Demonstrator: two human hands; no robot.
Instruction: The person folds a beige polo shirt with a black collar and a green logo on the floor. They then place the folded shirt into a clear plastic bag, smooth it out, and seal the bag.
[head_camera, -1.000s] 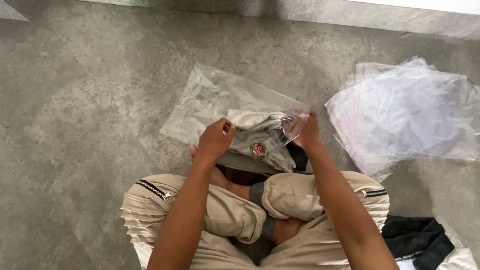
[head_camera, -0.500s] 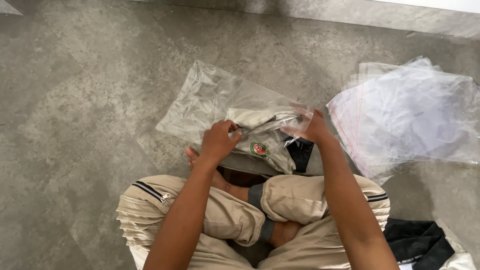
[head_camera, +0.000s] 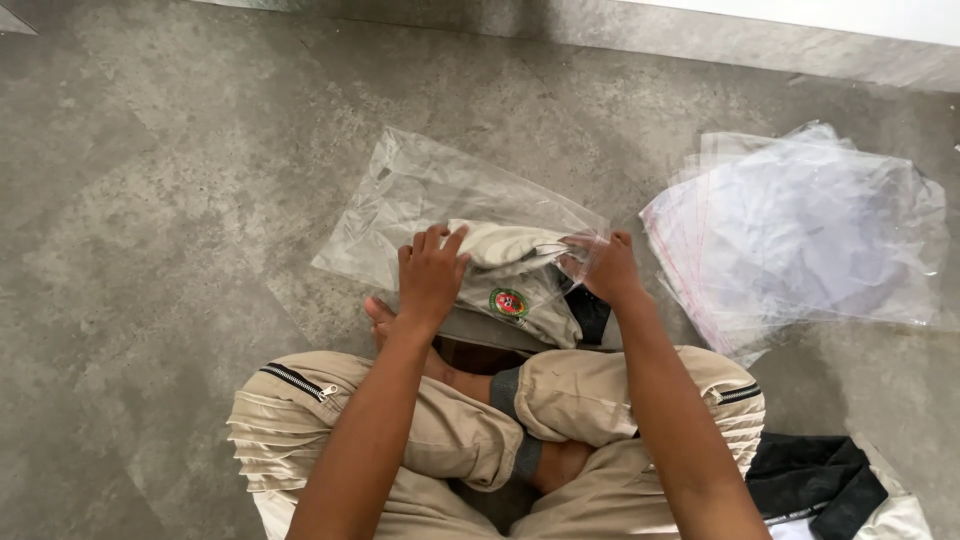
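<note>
— Grey concrete floor (head_camera: 180, 200), pale wall strip beyond the hands. How far along?

— Folded beige garment (head_camera: 505, 270) is partly inside the clear bag (head_camera: 430, 195); its near end sticks out. Left hand (head_camera: 432, 275) presses flat on it, fingers spread; right hand (head_camera: 605, 268) pinches the bag's mouth.

— Left over?

— Spare bags (head_camera: 800, 230) lie right of the right hand.

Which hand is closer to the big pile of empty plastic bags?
Right. The right hand grips the bag's edge beside the pile of plastic bags; the left hand presses the folded garment, farther away.
</note>
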